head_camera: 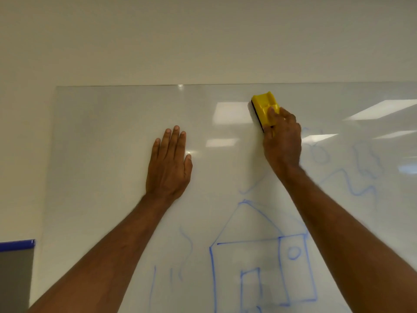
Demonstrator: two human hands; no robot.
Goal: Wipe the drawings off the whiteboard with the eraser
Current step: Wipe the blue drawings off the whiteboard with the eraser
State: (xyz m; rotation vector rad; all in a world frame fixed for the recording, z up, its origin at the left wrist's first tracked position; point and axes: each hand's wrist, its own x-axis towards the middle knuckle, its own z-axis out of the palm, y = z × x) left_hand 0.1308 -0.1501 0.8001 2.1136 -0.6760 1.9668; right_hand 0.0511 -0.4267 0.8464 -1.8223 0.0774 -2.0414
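Right hand (282, 141) grips the yellow eraser (265, 108) against the whiteboard (112, 132), upper centre. Left hand (169, 163) lies flat, fingers extended. Blue drawings (259, 256), lower right, are blurred, frame-cropped, partly arm-hidden.

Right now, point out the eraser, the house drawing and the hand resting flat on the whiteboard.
eraser (264, 107): head view, on its yellow plastic back.
house drawing (248, 241): head view, on the blue line under the roof.
left hand (168, 168): head view, on the back of the hand.

Plain cream wall (203, 41) — grey panel (14, 279), blue-edged, lower left
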